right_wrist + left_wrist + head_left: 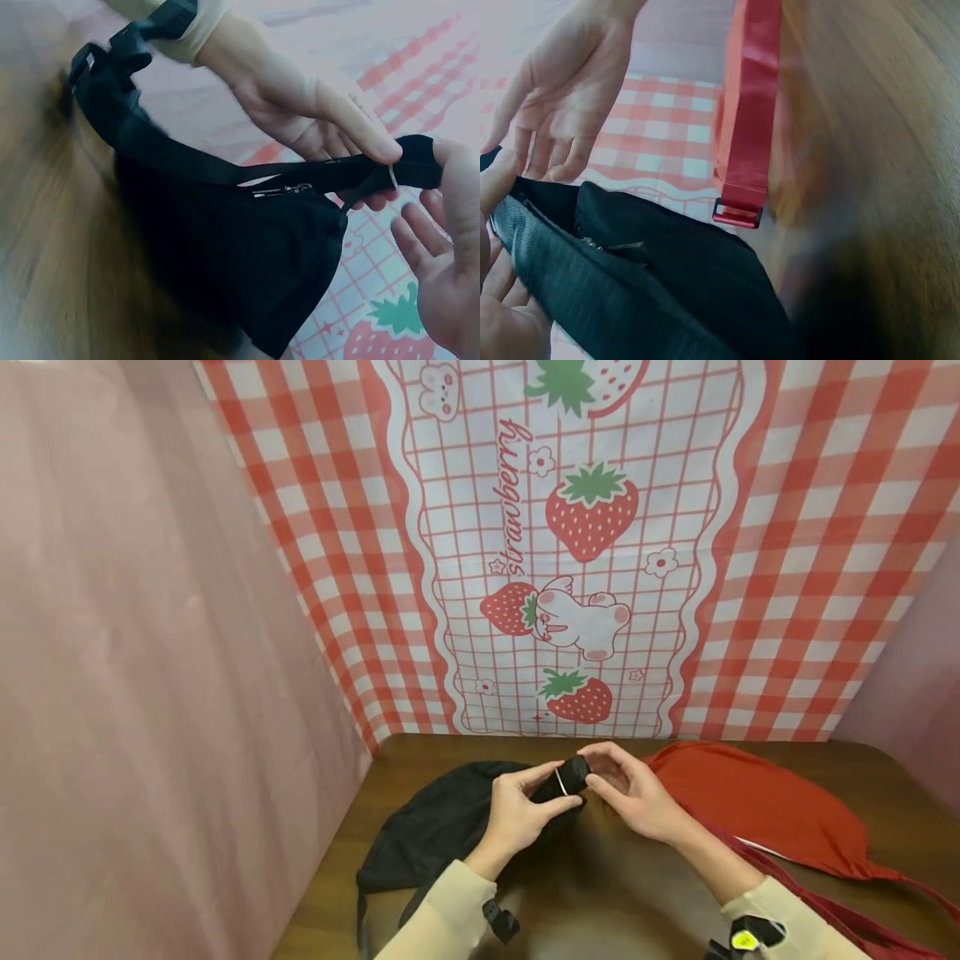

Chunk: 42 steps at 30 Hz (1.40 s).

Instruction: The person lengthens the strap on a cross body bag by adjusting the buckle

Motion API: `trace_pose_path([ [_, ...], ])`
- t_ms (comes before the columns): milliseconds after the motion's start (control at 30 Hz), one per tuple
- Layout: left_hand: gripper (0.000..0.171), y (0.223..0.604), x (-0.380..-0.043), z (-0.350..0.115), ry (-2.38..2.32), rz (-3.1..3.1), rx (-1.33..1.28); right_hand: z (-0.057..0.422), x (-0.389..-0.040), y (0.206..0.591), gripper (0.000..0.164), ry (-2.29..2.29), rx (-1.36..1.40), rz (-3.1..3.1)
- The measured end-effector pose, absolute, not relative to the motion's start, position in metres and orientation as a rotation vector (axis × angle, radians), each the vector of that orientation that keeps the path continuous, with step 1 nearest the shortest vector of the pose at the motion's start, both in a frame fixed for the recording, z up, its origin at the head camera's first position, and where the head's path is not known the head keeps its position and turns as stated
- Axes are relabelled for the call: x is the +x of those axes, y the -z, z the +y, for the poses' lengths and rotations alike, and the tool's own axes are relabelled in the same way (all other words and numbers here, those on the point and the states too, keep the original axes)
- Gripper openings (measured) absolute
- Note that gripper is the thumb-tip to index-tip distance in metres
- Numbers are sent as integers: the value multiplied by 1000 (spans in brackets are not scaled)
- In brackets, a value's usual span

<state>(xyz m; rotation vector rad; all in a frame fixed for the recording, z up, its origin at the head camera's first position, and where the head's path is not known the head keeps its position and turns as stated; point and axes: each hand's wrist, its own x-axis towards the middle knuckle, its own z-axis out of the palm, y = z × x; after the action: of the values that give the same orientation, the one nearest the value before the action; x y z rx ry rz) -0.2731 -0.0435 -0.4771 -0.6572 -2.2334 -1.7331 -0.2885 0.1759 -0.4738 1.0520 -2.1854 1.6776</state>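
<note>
A black zippered bag (435, 827), shaped like a waist or sling bag, lies on the left of the table. Its black strap (576, 772) is folded up at the end, and a thin white band (392, 176) crosses the fold. My left hand (513, 810) grips the folded strap between thumb and fingers, just below the band. At the strap's tip my right hand (633, 789) pinches with thumb and index finger, the other fingers loosely bent. A metal zipper pull (281, 191) shows on the bag in the right wrist view.
A red bag (757, 810) lies on the right of the wooden table (600, 918). Its crimson strap (754, 97) ends at a dark-edged buckle (737, 215) in the left wrist view. Behind the table hangs a strawberry-print cloth (592, 518); a pink curtain (150, 693) hangs at left.
</note>
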Motion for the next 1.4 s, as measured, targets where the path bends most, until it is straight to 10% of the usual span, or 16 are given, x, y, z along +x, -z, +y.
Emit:
trace_pose_path([
  [800,50,470,-282,-47,1699,-2313,-714,175,-304,452,31,-1732,1025,-2079],
  [1067,49,470,-282,-50,1720,-2278,-665,179,-307,474,60,-1715,1053,-2278],
  [1400,51,472,-276,-49,1720,-2274,-602,170,-313,502,28,-1641,1034,-2339],
])
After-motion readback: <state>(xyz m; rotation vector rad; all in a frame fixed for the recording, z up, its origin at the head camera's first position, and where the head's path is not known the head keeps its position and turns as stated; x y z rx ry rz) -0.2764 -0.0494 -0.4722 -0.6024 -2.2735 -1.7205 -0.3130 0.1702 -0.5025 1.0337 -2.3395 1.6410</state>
